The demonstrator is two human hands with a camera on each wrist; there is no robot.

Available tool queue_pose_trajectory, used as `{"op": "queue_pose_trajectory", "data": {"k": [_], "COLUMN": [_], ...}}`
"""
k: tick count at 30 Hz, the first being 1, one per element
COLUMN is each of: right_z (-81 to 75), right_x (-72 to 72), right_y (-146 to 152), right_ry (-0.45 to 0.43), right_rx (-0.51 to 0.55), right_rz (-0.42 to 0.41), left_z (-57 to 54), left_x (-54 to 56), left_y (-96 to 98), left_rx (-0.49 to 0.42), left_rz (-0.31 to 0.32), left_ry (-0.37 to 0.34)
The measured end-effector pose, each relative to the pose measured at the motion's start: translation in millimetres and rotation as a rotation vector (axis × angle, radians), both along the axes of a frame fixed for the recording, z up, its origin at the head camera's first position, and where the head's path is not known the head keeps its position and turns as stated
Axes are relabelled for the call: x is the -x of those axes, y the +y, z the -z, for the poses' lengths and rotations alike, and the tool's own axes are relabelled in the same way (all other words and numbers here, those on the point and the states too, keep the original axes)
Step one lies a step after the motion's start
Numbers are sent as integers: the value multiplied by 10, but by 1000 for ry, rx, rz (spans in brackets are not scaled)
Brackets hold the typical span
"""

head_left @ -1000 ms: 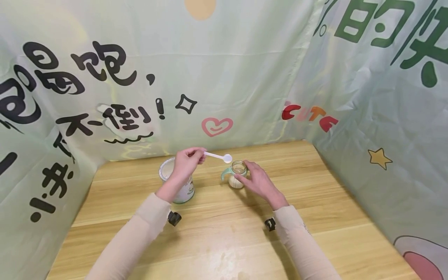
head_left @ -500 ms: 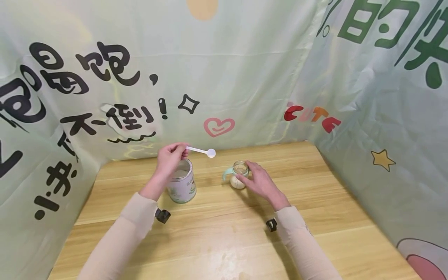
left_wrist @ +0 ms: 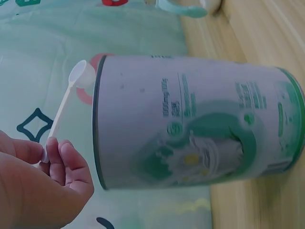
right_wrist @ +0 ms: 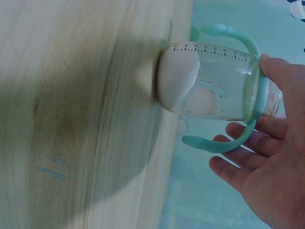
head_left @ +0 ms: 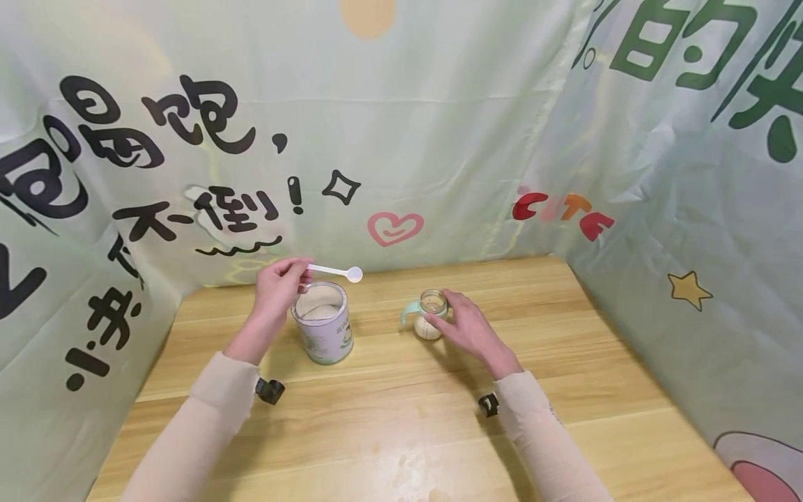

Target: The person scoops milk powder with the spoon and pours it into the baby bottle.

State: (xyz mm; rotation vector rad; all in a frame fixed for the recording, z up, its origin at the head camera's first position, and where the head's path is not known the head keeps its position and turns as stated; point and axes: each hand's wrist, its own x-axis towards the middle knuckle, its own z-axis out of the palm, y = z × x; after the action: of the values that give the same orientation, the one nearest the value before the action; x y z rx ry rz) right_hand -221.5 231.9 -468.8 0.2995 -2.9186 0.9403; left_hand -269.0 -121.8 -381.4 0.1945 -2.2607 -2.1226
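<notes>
In the head view my left hand (head_left: 274,296) pinches the handle end of a white measuring scoop (head_left: 354,275), held above and behind the rim of an open can. The left wrist view shows the scoop's bowl (left_wrist: 84,74) tilted, just off the can's rim. Pale powder lies inside the can (head_left: 327,340), which stands upright on the table. My right hand (head_left: 472,330) grips the neck of a clear baby bottle (head_left: 428,328) with mint-green handles, thumb on one side and fingers on the other. White powder fills the lower part of the bottle (right_wrist: 178,78), which is uncapped and upright.
A wooden table (head_left: 389,418) carries the can on the left and the bottle to its right, with a gap between them. Printed fabric walls (head_left: 439,153) rise behind and along both sides. Small black devices (head_left: 270,391) sit at both wrists.
My left hand has moved left with the scoop, from near the bottle's mouth to the can, uncovering the can's opening. The right hand and the bottle stay in place.
</notes>
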Motion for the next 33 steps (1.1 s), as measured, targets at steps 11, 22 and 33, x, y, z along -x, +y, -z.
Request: {"op": "queue_pose_trajectory", "data": {"k": [11,22,33], "right_z": [30,34,33], "right_x": [12,12,13], "right_y": [-4,5,7], "right_ry": [5,16,31], "right_rx": [7,17,14], "right_rz": [-4,-7,-11], "left_z": [46,82,112], "left_x": [-47,-100,-137], "left_y": [-240,-397,-438], "left_rx": [3,19,80], "left_rz": [-47,-36,-41], "left_ry": [-18,-12,-17]}}
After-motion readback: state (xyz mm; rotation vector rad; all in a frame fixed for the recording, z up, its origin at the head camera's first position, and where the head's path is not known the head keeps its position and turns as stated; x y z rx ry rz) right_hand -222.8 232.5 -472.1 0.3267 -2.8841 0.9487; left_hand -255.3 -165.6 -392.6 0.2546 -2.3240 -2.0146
